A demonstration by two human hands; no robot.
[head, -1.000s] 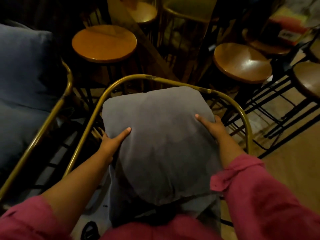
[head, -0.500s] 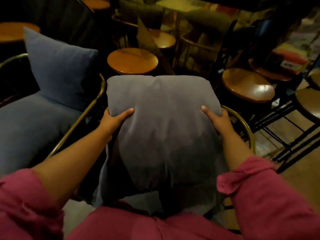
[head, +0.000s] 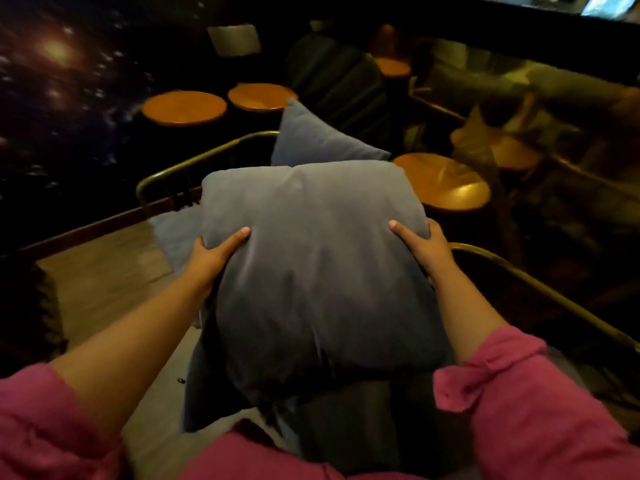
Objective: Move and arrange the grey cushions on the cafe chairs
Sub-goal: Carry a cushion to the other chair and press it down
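Note:
I hold a square grey cushion (head: 318,265) up in front of me. My left hand (head: 214,252) grips its left edge and my right hand (head: 420,242) grips its right edge, thumbs on the front face. Behind it stands a brass-framed cafe chair (head: 194,161). A second grey cushion (head: 318,140) leans upright at that chair's back, and a grey seat pad (head: 175,233) shows just left of the held cushion. Another brass chair rail (head: 540,289) curves along the right, below my right arm.
Round wooden stools stand behind and beside the chairs: two at the back left (head: 185,107), one at the right (head: 445,181). A dark wall with light spots fills the left. Wooden floor (head: 104,271) lies at the lower left.
I have lifted the cushion off the chair in front of me and turned left with it. The neighbouring chair with its own cushion now lies straight ahead behind the held cushion.

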